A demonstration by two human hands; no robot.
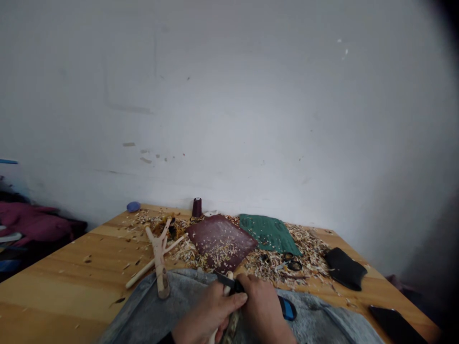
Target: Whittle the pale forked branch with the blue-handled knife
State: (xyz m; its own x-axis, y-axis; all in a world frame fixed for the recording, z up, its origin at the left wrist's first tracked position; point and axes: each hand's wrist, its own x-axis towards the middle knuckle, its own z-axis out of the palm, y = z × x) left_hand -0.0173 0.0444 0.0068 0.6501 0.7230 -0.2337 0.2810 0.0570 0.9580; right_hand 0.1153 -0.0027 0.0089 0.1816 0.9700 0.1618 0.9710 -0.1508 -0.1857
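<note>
Low in the middle of the view, my left hand (206,313) is closed round a pale peeled stick (228,277) whose tip pokes up between both hands. My right hand (263,310) is closed on a knife with a black and blue handle (287,308); its dark blade (225,280) rests against the stick's tip. Both hands work over a grey cloth (179,296) spread on the wooden table (64,282). The lower part of the stick is hidden behind my left hand.
A forked peeled branch (159,253) lies left of the hands. Behind are a dark red sanding sheet (220,241), a green one (268,232), wood shavings (304,253), scissors (290,262), a black pouch (344,268), a dark spool (196,207) and a phone (396,325).
</note>
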